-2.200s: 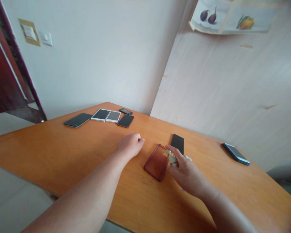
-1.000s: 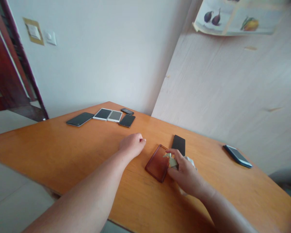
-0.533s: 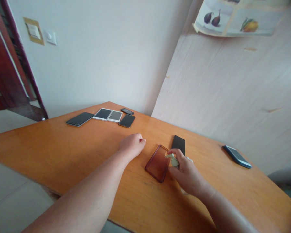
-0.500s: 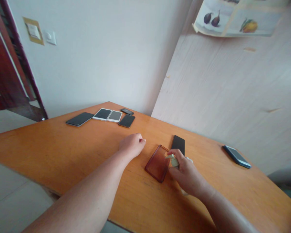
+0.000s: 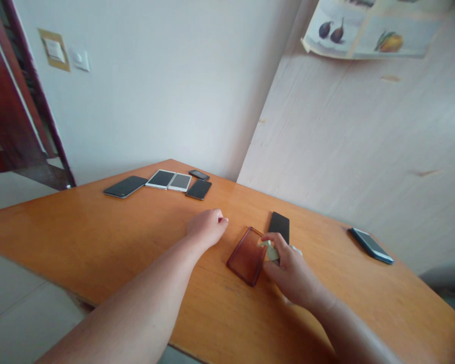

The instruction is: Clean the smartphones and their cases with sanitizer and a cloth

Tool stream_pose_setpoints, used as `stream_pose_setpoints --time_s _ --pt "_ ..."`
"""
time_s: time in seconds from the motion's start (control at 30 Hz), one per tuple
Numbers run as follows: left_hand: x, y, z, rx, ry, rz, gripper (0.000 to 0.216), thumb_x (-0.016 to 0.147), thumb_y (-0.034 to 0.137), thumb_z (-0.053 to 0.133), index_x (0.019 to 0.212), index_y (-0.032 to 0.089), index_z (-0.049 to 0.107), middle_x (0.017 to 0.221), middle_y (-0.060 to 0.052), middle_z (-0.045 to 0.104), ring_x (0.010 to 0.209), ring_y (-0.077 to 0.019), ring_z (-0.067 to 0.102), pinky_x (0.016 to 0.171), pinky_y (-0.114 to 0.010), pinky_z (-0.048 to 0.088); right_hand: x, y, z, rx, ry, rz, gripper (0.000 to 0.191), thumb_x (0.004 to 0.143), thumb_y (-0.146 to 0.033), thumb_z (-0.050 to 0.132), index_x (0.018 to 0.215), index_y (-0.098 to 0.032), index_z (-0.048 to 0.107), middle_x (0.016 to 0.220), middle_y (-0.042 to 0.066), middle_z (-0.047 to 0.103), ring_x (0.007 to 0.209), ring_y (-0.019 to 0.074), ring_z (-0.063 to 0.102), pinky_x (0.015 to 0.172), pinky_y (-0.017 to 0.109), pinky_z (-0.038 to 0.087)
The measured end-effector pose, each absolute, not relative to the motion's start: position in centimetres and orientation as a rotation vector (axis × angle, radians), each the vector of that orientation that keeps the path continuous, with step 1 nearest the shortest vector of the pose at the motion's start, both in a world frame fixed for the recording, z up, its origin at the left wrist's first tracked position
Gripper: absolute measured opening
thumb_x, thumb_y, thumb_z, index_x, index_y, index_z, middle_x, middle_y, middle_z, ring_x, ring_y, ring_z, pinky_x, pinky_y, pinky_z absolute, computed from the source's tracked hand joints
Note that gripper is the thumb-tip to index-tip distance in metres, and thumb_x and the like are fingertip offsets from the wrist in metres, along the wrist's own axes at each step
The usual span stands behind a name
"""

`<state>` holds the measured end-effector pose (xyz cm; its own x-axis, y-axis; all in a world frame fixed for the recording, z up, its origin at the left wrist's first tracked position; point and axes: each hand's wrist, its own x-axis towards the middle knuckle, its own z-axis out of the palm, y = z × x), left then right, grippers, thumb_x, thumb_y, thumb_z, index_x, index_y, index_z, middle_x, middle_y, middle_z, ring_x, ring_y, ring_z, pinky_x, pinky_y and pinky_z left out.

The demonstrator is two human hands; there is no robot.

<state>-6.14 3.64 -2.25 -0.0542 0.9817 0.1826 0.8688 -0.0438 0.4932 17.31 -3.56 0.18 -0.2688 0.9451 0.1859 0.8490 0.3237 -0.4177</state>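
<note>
In the head view, a pale green object (image 5: 272,251) was held within the right grip (image 5: 286,267), whose fingers were curled around it, so that most of it was hidden by them. A reddish-brown case (image 5: 246,257) was seen lying flat on the wooden surface (image 5: 144,227), just left of this grip; whether it was touched by the fingertips could not be told. A dark phone (image 5: 279,225) was partly covered by the same grip, beyond it. The left grip (image 5: 207,226) was folded into a loose fist, on the case's other side and apart from it; its inside could not be seen. A blue-edged phone (image 5: 370,245) was placed well apart, at the far right.
</note>
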Motion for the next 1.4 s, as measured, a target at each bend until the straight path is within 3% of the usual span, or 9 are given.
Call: stream_pose_setpoints --time_s 0.63,0.87,1.0,1.1,1.3,1.4 --pt "-6.06 3.39 -1.83 1.974 2.011 0.721 0.031 0.089 0.05 0.049 0.089 0.026 0.068 0.091 -0.005 0.072 0.08 -0.0209 0.065 0.061 -0.028 0.038 17.4 -3.33 0.02 -1.587 -2.178 0.281 0.039 0.073 -0.015 0.048 0.111 -0.024 0.052 0.061 -0.005 0.055 0.056 0.0145 0.053 0.055 0.024 0.029" --pt "-6.09 3.33 -1.74 1.977 2.007 0.714 0.03 0.089 0.05 0.049 0.088 0.026 0.067 0.09 -0.004 0.073 0.079 -0.0204 0.065 0.059 -0.028 0.036 17.34 -3.46 -0.27 -1.536 -2.061 0.366 0.057 0.077 -0.02 0.053 0.133 -0.027 0.045 0.071 -0.004 0.061 0.061 0.0151 0.056 0.057 0.025 0.037" --pt "-6.08 3.38 -1.81 1.973 2.009 0.711 0.029 0.089 0.049 0.05 0.089 0.026 0.067 0.091 -0.005 0.073 0.082 -0.0206 0.065 0.062 -0.028 0.038 17.38 -3.78 -0.2 -1.442 -1.917 0.41 0.08 0.082 -0.032 0.059 0.152 -0.028 0.019 0.078 -0.003 0.06 0.061 0.0144 0.056 0.058 0.027 0.043" --pt "-6.05 3.38 -1.8 1.977 2.009 0.717 0.029 0.089 0.049 0.049 0.087 0.025 0.066 0.09 -0.004 0.072 0.081 -0.0209 0.065 0.06 -0.029 0.037 17.47 -3.9 -0.21 -1.342 -1.855 0.453 0.093 0.083 -0.037 0.062 0.155 -0.026 0.004 0.081 -0.002 0.061 0.063 0.0148 0.057 0.059 0.028 0.046" --pt "-6.03 3.32 -1.7 1.978 2.008 0.728 0.028 0.088 0.049 0.049 0.086 0.026 0.066 0.089 -0.004 0.072 0.079 -0.0214 0.065 0.058 -0.029 0.036 17.67 -3.96 -0.19 -1.439 -1.91 0.426 0.095 0.082 -0.036 0.065 0.155 -0.026 0.006 0.066 -0.007 0.055 0.056 0.014 0.052 0.054 0.026 0.042" --pt "-6.08 3.39 -1.9 1.979 2.0 0.733 0.029 0.089 0.05 0.048 0.086 0.026 0.066 0.09 -0.004 0.072 0.08 -0.0215 0.065 0.059 -0.029 0.036 17.78 -3.95 -0.31 -1.429 -1.883 0.431 0.096 0.08 -0.039 0.067 0.155 -0.024 0.009 0.073 -0.003 0.062 0.06 0.0149 0.057 0.057 0.028 0.045"
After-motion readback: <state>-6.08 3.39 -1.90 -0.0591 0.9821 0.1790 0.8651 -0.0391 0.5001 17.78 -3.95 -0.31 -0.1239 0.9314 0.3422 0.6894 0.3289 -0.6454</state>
